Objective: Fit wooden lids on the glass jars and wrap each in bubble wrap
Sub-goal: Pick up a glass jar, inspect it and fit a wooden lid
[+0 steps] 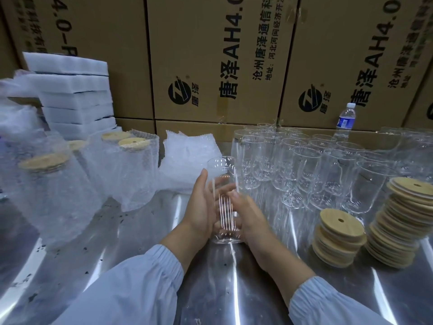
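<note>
Lidless glass jar (223, 170) between left hand (199, 207) and right hand (250, 214).
Fingers (235, 195) wrap mid-body; likely rigid, slick, breakable: grip there.

The shiny steel surface (145, 231) lies open across the near foreground and in a lane running up the middle. The left hand (199, 207) and right hand (248, 214), holding a clear glass jar (225, 200), fill that lane's width. Left of it, bubble-wrapped jars with wooden lids (131, 174) stand close together. Right of it a dense cluster of bare glass jars (304, 165) blocks the way. In front of these stand a short stack of round wooden lids (337, 240) and a taller stack (403, 221), with a narrow gap between. The lane ends at a crumpled heap of bubble wrap (187, 156). Brown cardboard boxes (210, 55) wall off the back.
</note>
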